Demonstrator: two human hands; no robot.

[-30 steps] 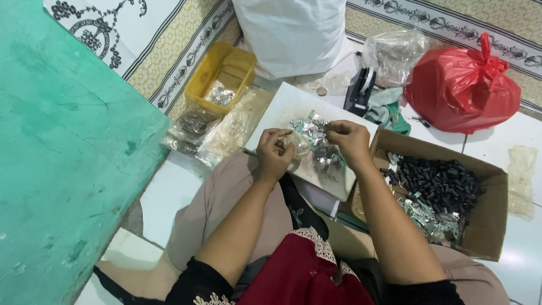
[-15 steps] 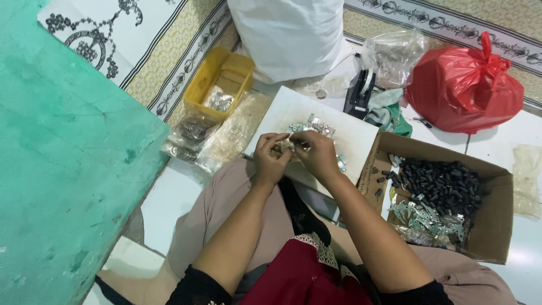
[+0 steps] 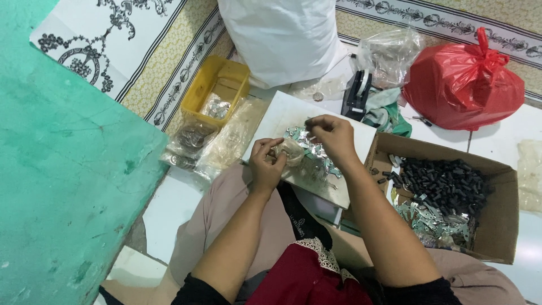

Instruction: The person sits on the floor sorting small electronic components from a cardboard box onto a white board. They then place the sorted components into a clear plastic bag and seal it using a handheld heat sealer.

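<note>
Left hand (image 3: 266, 165) grips small clear plastic bag (image 3: 292, 151) over white board (image 3: 271, 121), right hand (image 3: 333, 135) pinches a piece above it; loose silver metal pieces (image 3: 316, 158) remain unbagged.

Small clear bag (image 3: 292, 150), crumpled, held over the white board (image 3: 282, 116), pinched at its left side. Tiny thin metal piece (image 3: 308, 120), raised just above and right of the bag. Shiny silver pieces (image 3: 316, 158) heaped loosely on the board beneath.

Left hand (image 3: 265, 164) holding clear bag (image 3: 291, 151) — right hand (image 3: 334, 135) pinching above metal pieces (image 3: 316, 161), white board (image 3: 276, 116)
</note>
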